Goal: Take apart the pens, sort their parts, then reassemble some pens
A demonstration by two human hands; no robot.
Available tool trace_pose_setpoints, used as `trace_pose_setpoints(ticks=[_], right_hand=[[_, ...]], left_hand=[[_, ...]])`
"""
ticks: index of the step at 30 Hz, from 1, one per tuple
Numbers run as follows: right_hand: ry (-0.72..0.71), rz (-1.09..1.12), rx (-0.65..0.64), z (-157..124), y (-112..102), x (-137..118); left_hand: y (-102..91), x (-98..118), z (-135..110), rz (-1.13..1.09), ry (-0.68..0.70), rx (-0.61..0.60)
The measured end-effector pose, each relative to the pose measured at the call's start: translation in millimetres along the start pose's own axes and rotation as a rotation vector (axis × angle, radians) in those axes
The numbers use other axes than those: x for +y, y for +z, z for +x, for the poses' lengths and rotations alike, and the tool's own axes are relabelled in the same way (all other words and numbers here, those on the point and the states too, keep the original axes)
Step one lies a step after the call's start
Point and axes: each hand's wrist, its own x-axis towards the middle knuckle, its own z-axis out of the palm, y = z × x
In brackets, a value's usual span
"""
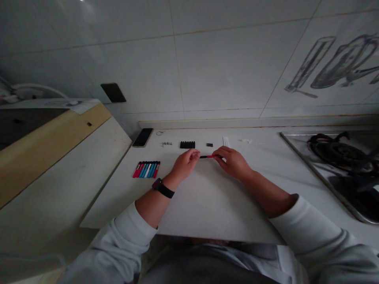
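A thin red and black pen (209,156) lies level between my two hands above the white counter (207,197). My left hand (186,163), with a dark watch on its wrist, pinches the black end. My right hand (233,161) grips the red end. To the left lies a row of red, blue and white pen barrels (147,169). Behind the hands sit a row of black grips (187,144), a few small springs (167,144), a small black part (209,145) and white refills (226,141).
A phone (143,137) lies at the counter's back left corner. A gas stove (343,161) fills the right side. A lower white and wooden surface (53,157) stands to the left. Tiled wall runs behind.
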Motion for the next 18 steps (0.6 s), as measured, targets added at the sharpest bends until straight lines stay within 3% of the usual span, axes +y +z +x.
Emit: trace_pose_setpoints(ticks=[4, 9, 15, 18], right_hand=[[-0.009, -0.015, -0.012, -0.2, 0.1, 0.3], [-0.008, -0.024, -0.002, 0.6, 0.2, 1.3], [-0.017, -0.039, -0.002, 0.2, 0.6, 1.7], [-0.006, -0.044, -0.004, -0.3, 0.4, 2.1]], left_hand=[[0.8, -1.0, -0.2, 0.091, -0.031, -0.076], [3.5, -4.6, 0.4, -0.017, 0.018, 0.001], [3.2, -6.7, 0.5, 0.05, -0.02, -0.081], [4.2, -7.7, 0.3, 0.02, 0.044, -0.024]])
